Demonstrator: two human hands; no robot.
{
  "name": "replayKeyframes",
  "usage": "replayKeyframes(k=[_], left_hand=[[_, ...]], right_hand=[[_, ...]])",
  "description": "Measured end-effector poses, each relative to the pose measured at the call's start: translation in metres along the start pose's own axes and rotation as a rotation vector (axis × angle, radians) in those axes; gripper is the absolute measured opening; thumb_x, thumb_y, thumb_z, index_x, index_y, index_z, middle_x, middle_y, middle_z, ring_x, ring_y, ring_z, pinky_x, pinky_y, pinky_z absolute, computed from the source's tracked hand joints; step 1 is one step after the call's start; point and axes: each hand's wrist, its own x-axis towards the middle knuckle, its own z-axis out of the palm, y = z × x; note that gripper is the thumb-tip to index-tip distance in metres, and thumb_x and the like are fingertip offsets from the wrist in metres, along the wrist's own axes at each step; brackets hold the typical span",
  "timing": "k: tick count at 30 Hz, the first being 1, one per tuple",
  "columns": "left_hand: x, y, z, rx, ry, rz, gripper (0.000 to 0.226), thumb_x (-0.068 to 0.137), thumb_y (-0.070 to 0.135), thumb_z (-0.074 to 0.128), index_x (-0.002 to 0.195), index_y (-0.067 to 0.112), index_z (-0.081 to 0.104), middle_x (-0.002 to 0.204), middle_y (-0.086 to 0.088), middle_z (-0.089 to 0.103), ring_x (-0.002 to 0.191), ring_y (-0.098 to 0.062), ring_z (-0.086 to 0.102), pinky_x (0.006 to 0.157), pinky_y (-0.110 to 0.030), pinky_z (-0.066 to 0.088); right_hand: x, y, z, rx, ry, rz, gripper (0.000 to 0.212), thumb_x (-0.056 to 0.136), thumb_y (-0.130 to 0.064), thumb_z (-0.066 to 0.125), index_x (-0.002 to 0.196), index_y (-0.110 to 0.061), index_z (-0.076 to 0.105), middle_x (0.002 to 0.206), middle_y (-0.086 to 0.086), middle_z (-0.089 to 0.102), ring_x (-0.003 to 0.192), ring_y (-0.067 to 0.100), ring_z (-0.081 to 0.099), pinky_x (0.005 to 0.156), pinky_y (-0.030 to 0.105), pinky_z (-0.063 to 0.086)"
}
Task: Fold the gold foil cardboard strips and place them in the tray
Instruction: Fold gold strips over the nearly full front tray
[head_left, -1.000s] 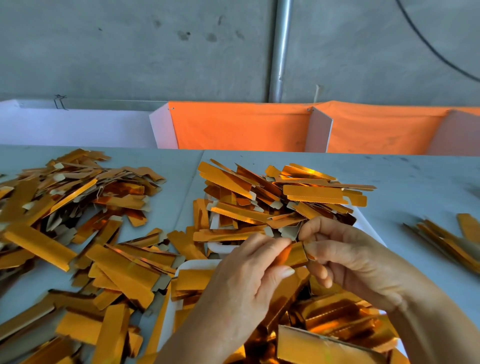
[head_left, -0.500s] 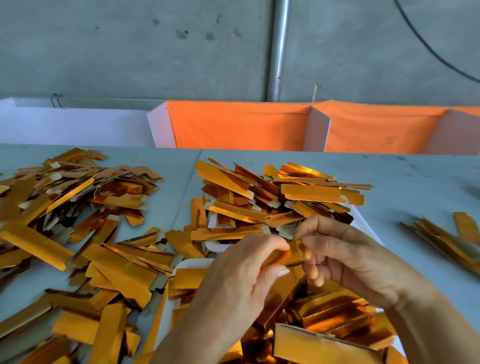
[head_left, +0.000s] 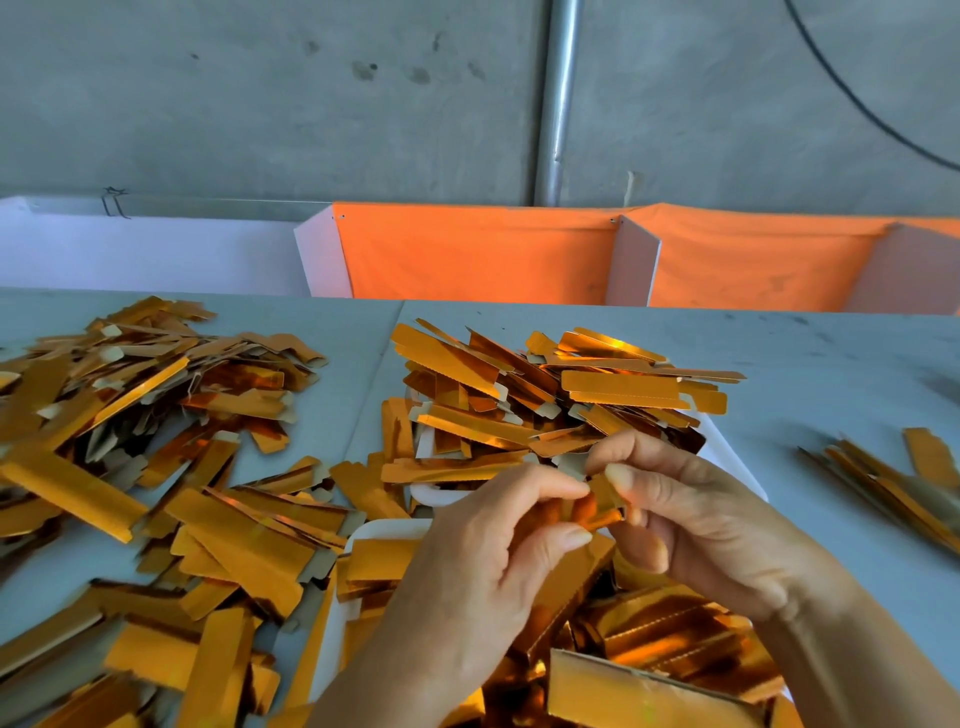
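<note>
Both bare hands meet over the white shallow tray (head_left: 387, 530), which sits on the grey table (head_left: 810, 364). The left hand (head_left: 498, 566) pinches one short gold foil cardboard strip (head_left: 597, 506) between thumb and forefinger. The right hand (head_left: 696, 525) grips the other end of the same strip, forefinger on top, remaining fingers curled beneath. The strip is held just above the tray and appears bent between the two grips.

The tray holds a heap of folded gold pieces (head_left: 670, 639) under the wrists. A pile of flat gold strips (head_left: 550, 395) lies just beyond the hands. A wider scatter of strips (head_left: 156, 441) covers the table to the left. A small bundle (head_left: 893, 483) lies well apart to the right.
</note>
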Motion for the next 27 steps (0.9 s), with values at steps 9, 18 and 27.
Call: replayKeyframes(k=[9, 18, 27], left_hand=[[-0.001, 0.001, -0.003, -0.039, 0.022, -0.004, 0.021, 0.088, 0.053, 0.052, 0.107, 0.043, 0.054, 0.092, 0.011, 0.065, 0.087, -0.014, 0.062, 0.069, -0.029, 0.051], [-0.001, 0.000, -0.010, 0.088, 0.065, -0.072, 0.029, 0.083, 0.061, 0.045, 0.109, 0.048, 0.052, 0.099, 0.027, 0.061, 0.094, 0.007, 0.058, 0.077, -0.016, 0.051], [-0.007, -0.001, -0.018, 0.392, 0.039, -0.210, 0.047, 0.072, 0.070, 0.032, 0.105, 0.045, 0.054, 0.096, 0.031, 0.057, 0.092, 0.011, 0.053, 0.082, -0.015, 0.048]], right_hand=[[0.000, -0.001, 0.001, -0.050, -0.060, -0.033, 0.032, 0.066, -0.028, 0.087, 0.088, -0.014, 0.068, 0.063, 0.000, 0.056, 0.044, 0.010, 0.051, 0.047, 0.019, 0.044], [0.000, -0.002, -0.010, -0.213, 0.258, -0.074, 0.023, 0.076, -0.031, 0.077, 0.086, -0.013, 0.068, 0.065, 0.004, 0.057, 0.050, 0.013, 0.053, 0.049, 0.020, 0.046], [0.001, -0.001, -0.028, -0.437, 0.888, -0.113, 0.013, 0.096, -0.015, 0.055, 0.089, -0.009, 0.063, 0.057, 0.001, 0.061, 0.051, 0.012, 0.059, 0.054, 0.026, 0.050]])
